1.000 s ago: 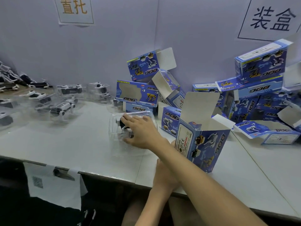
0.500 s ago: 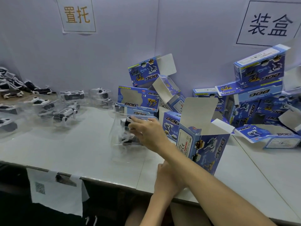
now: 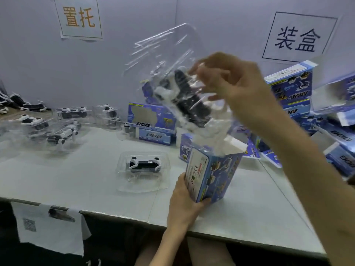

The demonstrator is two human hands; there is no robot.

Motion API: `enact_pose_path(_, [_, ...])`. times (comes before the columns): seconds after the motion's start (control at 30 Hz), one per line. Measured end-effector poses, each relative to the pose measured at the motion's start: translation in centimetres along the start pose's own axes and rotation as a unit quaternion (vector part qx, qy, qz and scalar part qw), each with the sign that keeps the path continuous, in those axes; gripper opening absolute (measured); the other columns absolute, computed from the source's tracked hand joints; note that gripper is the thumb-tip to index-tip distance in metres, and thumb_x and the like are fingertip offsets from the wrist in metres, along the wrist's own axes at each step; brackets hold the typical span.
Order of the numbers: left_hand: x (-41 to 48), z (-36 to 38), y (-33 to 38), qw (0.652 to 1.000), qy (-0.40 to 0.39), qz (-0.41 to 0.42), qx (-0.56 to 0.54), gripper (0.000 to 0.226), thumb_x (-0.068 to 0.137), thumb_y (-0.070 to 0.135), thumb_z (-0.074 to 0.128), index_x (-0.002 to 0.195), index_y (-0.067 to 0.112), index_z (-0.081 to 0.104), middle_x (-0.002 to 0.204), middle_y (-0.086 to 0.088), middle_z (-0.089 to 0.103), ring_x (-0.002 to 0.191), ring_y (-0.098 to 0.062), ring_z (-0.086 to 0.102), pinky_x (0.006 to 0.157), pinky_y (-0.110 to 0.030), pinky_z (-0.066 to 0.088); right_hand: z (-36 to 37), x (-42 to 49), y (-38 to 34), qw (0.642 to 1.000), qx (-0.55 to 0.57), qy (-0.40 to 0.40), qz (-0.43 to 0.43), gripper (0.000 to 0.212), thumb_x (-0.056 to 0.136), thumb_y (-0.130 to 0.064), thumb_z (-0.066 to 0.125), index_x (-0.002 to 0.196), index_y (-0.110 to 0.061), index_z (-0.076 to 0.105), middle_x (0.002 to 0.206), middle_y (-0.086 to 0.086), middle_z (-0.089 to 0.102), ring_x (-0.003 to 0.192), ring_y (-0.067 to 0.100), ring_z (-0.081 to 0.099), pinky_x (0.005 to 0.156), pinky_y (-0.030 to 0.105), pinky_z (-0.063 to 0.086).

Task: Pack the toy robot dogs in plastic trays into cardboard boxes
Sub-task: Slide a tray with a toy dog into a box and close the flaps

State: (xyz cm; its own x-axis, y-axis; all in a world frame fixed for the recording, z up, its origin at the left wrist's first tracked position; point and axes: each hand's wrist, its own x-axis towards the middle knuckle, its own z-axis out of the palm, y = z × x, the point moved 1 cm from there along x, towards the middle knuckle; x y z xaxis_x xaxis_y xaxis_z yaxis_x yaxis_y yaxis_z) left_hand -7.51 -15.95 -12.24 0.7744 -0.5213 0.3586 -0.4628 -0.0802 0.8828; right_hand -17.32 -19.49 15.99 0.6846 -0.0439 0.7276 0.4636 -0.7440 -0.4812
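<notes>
My right hand [image 3: 228, 79] grips a clear plastic tray [image 3: 169, 60] with a black and white toy robot dog [image 3: 184, 98] inside, raised and tilted above an open blue cardboard box [image 3: 213, 173]. The box stands upright near the table's front edge with its top flaps open, and my left hand [image 3: 184, 204] holds its lower left corner. A second clear tray with a robot dog [image 3: 144, 165] lies flat on the table just left of the box.
Several more trayed dogs [image 3: 63, 129] sit at the back left of the grey table [image 3: 76, 179]. Blue boxes are piled at the back centre [image 3: 151, 123] and right [image 3: 292, 89]. Paper signs hang on the wall, and a label [image 3: 50, 225] hangs off the table's front edge.
My right hand lifted the trayed dog off the table and swung it up and right, over the open box. Another trayed dog now shows where it lay. My left hand stays on the box.
</notes>
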Motion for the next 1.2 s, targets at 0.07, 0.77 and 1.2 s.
enact_pose_path(0.07, [0.3, 0.5, -1.1, 1.000, 0.022, -0.007, -0.004, 0.085, 0.062, 0.048, 0.088, 0.125, 0.043, 0.031, 0.126, 0.019, 0.052, 0.116, -0.007, 0.056, 0.077, -0.012, 0.051, -4.0, -0.6, -1.2, 0.994, -0.091, -0.046, 0.024, 0.008, 0.095, -0.037, 0.060, 0.094, -0.035, 0.067, 0.100, -0.016, 0.074, 0.088, 0.003, 0.071, 0.077, 0.035, 0.059])
enact_pose_path(0.77, [-0.6, 1.2, -1.1, 0.990, 0.089, 0.076, 0.080, 0.077, 0.074, 0.013, 0.077, 0.134, 0.030, 0.032, 0.118, 0.011, 0.043, 0.110, -0.007, 0.048, 0.087, -0.029, 0.054, 0.0, -6.7, 8.4, 0.725, -0.594, -0.348, 0.031, 0.021, 0.094, -0.021, 0.055, 0.111, -0.025, 0.066, 0.108, 0.004, 0.072, 0.081, 0.028, 0.059, 0.062, 0.029, 0.033])
enact_pose_path(1.2, [0.3, 1.1, -1.5, 0.998, -0.018, -0.020, 0.059, 0.090, 0.052, 0.069, 0.072, 0.124, 0.044, 0.024, 0.119, 0.020, 0.047, 0.120, -0.015, 0.050, 0.102, -0.041, 0.049, -8.0, -1.9, 4.0, 0.963, -0.264, 0.045, -0.028, 0.018, 0.095, -0.017, 0.061, 0.097, -0.025, 0.077, 0.087, -0.012, 0.073, 0.079, -0.001, 0.064, 0.079, 0.018, 0.048])
